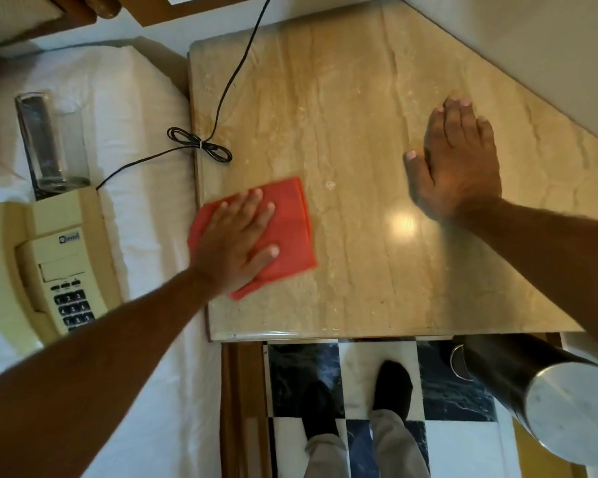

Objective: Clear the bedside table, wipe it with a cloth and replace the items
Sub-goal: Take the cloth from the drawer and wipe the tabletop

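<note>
The bedside table has a beige marble top with nothing standing on it. A folded red cloth lies near its left front edge. My left hand presses flat on the cloth, fingers spread. My right hand rests flat on the bare marble at the right, holding nothing. A cream telephone lies on the white bed to the left of the table, and an empty drinking glass sits on the bed behind it. The phone's black cord runs from the bed across the table's left edge toward the wall.
A black and steel cylindrical bin stands on the floor at the table's right front corner. The floor has black and white tiles, where my feet in black socks stand. A wooden headboard is at the top left.
</note>
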The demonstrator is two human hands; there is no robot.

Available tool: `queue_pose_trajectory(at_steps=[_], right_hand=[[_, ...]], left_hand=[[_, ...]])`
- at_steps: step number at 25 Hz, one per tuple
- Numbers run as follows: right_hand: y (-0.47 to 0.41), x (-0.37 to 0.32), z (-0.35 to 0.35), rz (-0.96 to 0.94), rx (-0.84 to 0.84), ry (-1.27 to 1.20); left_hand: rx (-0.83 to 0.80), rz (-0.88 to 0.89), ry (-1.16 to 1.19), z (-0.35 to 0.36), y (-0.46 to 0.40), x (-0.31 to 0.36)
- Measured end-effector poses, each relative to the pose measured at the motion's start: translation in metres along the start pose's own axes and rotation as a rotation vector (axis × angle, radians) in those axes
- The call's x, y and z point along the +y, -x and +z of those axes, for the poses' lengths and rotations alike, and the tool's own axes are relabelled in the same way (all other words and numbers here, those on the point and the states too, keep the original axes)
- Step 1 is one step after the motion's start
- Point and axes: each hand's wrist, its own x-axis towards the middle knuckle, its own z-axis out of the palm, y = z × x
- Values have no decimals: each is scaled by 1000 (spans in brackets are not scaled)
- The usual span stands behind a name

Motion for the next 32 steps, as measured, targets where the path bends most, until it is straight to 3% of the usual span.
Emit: queue_pose_trajectory(at_steps=[2,4,7,9,10,12,14,16,17,21,25,27,28,30,32], right_hand=[[1,1,0,5,-9,7],[2,0,-3,15,-12,7],[0,-2,0,15,7,12],[1,-1,-2,14,-8,9],[2,1,-2,17,-12,4],[1,-1,-1,13,10,-14],[-2,0,4,13,22,-14],[-2,0,5,3,8,-4],[-1,0,3,-1,7,0],[2,3,3,13,50,22],[4,-4,0,26,6,49],[8,-10,-4,69,-7,17],[9,-20,-7,75,-31,-45],[13,-64,-12,3,-57,-208],[24,-144,-15,-106,-11,-411]], left_hand=[[72,-347,76,-2,-20,20],[119,-398,103,0,-36,60],[65,22,58,12,-24,105],[-32,317,-14,16,10,105],[-35,382,-36,15,22,89],[30,216,5,9,22,37],[65,-207,129,0,6,-1],[60,-420,147,-2,-1,12],[64,-361,125,2,-1,34],[-30,172,55,17,6,111],[-108,208,94,1,6,112],[-92,125,304,-18,11,111],[-9,20,443,-30,20,108],[301,-296,624,-53,52,86],[519,-703,596,-54,108,7]])
